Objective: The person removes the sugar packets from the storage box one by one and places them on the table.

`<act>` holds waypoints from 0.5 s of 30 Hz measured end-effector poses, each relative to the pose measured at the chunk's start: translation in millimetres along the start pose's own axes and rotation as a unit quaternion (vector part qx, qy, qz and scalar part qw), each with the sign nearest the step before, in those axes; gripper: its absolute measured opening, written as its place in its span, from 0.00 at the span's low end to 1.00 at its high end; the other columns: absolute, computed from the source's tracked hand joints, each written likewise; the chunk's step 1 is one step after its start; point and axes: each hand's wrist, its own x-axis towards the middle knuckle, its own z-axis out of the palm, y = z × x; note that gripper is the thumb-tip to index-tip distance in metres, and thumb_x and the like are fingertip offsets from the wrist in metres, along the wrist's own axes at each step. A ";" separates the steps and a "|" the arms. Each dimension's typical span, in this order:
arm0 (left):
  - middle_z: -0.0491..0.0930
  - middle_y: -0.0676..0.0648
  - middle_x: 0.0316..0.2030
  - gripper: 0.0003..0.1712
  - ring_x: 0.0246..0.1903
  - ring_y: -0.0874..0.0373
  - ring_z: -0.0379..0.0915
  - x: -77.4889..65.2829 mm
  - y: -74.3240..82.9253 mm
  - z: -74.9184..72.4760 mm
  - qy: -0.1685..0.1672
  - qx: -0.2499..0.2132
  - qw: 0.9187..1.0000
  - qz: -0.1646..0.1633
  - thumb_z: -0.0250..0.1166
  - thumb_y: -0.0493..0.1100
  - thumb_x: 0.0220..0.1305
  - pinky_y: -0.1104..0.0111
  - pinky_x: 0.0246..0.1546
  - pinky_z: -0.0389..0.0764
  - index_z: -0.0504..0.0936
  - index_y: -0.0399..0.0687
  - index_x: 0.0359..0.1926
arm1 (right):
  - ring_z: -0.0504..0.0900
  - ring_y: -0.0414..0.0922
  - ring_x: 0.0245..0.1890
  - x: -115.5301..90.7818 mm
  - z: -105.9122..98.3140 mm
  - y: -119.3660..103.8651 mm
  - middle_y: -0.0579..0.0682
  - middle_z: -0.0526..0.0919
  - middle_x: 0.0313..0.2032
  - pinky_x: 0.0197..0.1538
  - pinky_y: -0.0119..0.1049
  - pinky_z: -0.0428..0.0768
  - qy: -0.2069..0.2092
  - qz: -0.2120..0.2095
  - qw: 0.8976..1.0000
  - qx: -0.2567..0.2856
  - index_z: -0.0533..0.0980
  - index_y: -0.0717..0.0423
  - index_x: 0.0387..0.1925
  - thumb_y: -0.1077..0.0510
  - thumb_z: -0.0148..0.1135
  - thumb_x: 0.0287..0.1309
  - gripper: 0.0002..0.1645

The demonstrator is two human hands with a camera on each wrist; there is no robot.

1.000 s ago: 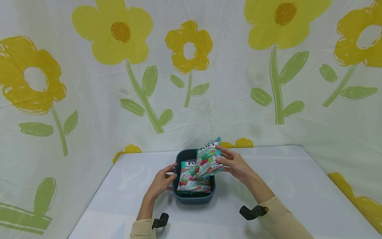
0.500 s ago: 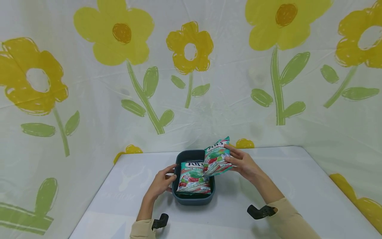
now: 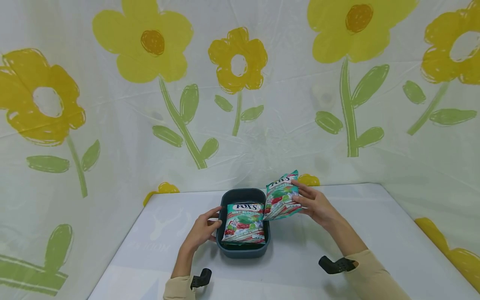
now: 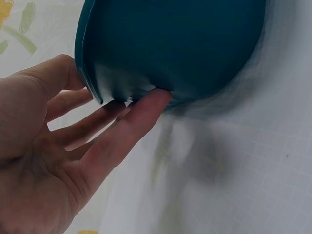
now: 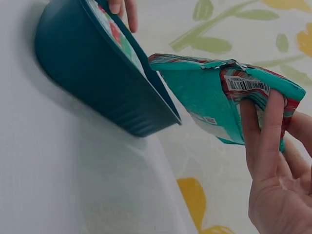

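My right hand (image 3: 313, 205) pinches a Fox's bag (image 3: 282, 197) along its right side, so the tilted bag reaches leftward from my fingers, its lower left corner by the right rim of the box (image 3: 243, 253), near the table's (image 3: 270, 275) far edge. My left hand (image 3: 202, 229) lays spread fingers against the box's left wall; a second bag (image 3: 244, 225) lies face up inside.

The raised packet (image 3: 281, 200) looks like glossy, crinkled plastic film — the tub (image 3: 243, 253) smooth, faintly shiny plastic — the tabletop (image 3: 277, 271) smooth, the backdrop (image 3: 285, 141) creased sheeting.
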 end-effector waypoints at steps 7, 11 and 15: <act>0.72 0.35 0.62 0.30 0.49 0.48 0.79 -0.4 -1.3 -1.0 -0.014 -0.012 1.000 -0.001 0.60 0.42 0.69 0.61 0.27 0.88 0.67 0.54 0.71 | 0.83 0.42 0.48 -3.4 -7.4 -2.4 0.45 0.70 0.64 0.50 0.36 0.86 0.005 -0.001 1.000 0.007 0.56 0.47 0.75 0.59 0.56 0.68 0.37; 0.72 0.36 0.62 0.30 0.49 0.48 0.78 -0.7 -0.7 -1.3 -0.016 -0.011 1.000 -0.002 0.60 0.42 0.69 0.61 0.27 0.88 0.67 0.55 0.71 | 0.83 0.42 0.48 -4.0 -11.3 -1.2 0.46 0.69 0.64 0.50 0.36 0.86 0.012 0.003 1.000 0.004 0.56 0.47 0.75 0.60 0.56 0.68 0.37; 0.73 0.36 0.61 0.30 0.48 0.49 0.79 -0.6 0.6 -1.0 -0.008 -0.011 1.000 0.000 0.61 0.41 0.68 0.61 0.26 0.87 0.67 0.54 0.70 | 0.82 0.42 0.48 -3.9 -14.9 1.0 0.47 0.69 0.65 0.50 0.36 0.86 0.022 0.007 1.000 -0.011 0.57 0.46 0.75 0.58 0.58 0.68 0.37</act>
